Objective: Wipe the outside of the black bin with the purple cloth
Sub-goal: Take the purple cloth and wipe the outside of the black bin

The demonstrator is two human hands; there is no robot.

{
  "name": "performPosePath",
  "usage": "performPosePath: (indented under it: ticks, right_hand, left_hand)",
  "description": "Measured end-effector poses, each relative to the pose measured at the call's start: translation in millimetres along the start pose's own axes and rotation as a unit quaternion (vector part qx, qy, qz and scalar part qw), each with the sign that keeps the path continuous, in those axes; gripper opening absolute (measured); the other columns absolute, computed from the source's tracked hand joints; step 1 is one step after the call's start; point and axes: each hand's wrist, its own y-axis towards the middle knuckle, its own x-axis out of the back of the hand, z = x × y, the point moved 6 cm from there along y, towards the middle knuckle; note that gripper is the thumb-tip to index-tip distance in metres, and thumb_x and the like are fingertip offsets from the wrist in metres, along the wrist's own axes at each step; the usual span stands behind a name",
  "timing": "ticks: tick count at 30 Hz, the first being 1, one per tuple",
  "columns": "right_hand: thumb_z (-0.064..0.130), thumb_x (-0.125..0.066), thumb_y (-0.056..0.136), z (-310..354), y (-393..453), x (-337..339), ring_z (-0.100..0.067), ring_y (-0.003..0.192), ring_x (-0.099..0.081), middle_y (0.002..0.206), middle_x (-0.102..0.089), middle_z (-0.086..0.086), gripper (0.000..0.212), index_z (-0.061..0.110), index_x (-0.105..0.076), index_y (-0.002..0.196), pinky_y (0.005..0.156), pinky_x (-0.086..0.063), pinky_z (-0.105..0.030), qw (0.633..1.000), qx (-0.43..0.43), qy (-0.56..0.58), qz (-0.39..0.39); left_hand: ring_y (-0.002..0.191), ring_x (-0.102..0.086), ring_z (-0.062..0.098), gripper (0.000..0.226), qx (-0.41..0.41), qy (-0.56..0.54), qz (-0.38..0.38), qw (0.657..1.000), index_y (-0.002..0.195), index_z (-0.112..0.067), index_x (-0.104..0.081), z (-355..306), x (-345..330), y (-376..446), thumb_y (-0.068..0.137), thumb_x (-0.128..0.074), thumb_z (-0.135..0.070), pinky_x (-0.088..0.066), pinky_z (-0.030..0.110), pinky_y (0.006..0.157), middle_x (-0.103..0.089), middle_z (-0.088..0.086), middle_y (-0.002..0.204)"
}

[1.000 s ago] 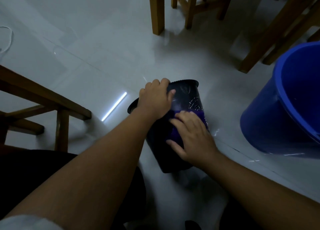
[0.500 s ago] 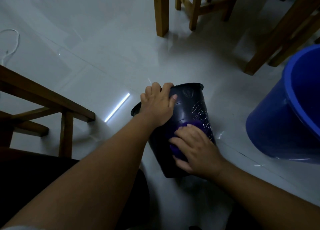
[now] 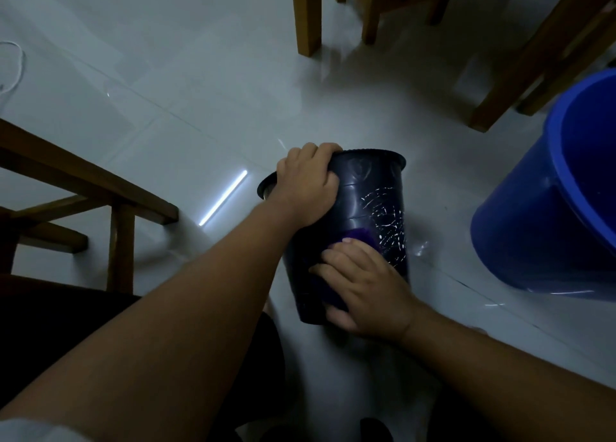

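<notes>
Two hands work the black bin [image 3: 370,214], which rests on the tiled floor [image 3: 173,84] near centre, tilted with its rim toward the far side and its base toward the person.

Change since the earlier frames: the right hand [image 3: 363,286] has travelled from the middle of the bin wall down toward the base, carrying the purple cloth [image 3: 358,236] with it. A patch of white streaks, likely wet residue or glare, now shows on the right part of the wall. Judgement: one wiping stroke on the near face is close to its end; the far and left faces appear untreated, so the bin would need rotating.

Hand pose:
- Left hand [image 3: 308,188]: reaches in from the near left, forearm extended, fingers clenched over the rim at the far-left edge, thumb on the outer wall. It steadies the bin.
- Right hand: reaches in from the near right, palm down, fingers spread flat and pressing the cloth against the wall. Only a small part of the cloth shows beyond the fingertips.

A blue bucket [image 3: 546,214] stands to the right, apart from the bin.
</notes>
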Motion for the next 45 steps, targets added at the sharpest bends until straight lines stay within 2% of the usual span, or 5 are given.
performPosePath:
  ticks: [10,18,25,40,45]
  right_hand:
    - [0.047,-0.059,0.089,-60,35,16,-0.03,0.136,-0.043,0.14,-0.053,-0.012,0.065,0.008,-0.048,0.141,0.124,-0.017,-0.043,0.978,-0.206,0.042,0.006]
    - [0.045,-0.068,0.078,-4,5,4,-0.026,0.127,-0.055,0.129,-0.065,-0.007,0.06,0.014,-0.065,0.129,0.118,-0.029,-0.048,1.0,0.008,-0.006,0.022]
    - [0.04,-0.056,0.086,-52,31,20,-0.029,0.137,-0.042,0.14,-0.053,-0.01,0.06,0.012,-0.052,0.139,0.123,-0.017,-0.05,0.981,-0.183,0.059,-0.004]
    - [0.047,-0.067,0.086,-12,8,5,-0.027,0.13,-0.053,0.133,-0.063,-0.007,0.057,0.014,-0.064,0.132,0.119,-0.029,-0.051,1.0,-0.003,0.013,0.0]
    - [0.044,-0.065,0.085,-47,25,14,-0.028,0.131,-0.046,0.133,-0.055,-0.008,0.057,0.013,-0.059,0.133,0.123,-0.021,-0.048,0.993,-0.11,0.036,-0.015]
  left_hand:
    - [0.11,-0.056,0.025,0.033,0.044,-0.099,0.079,0.991,0.114,-0.028,-0.061,3,-1,25,0.092,-0.038,-0.022,-0.042,0.047,0.098,-0.066,0.001,0.117]
    - [0.108,-0.047,0.03,0.036,0.045,0.043,0.021,0.998,0.117,-0.025,-0.051,6,1,13,0.094,-0.044,-0.051,-0.034,0.046,0.091,-0.056,0.006,0.117]
    - [0.105,-0.049,0.028,0.017,0.028,-0.044,0.033,0.998,0.104,-0.027,-0.054,18,4,14,0.093,-0.049,-0.04,-0.035,0.04,0.086,-0.056,-0.002,0.104]
    - [0.112,-0.044,0.029,0.037,0.004,0.08,-0.014,0.997,0.125,-0.026,-0.049,-6,-1,9,0.094,-0.045,-0.046,-0.028,0.045,0.095,-0.051,0.004,0.119]
    - [0.114,-0.044,0.025,0.034,0.023,0.024,0.024,0.999,0.121,-0.03,-0.053,0,1,17,0.092,-0.048,-0.047,-0.026,0.041,0.094,-0.053,-0.001,0.117]
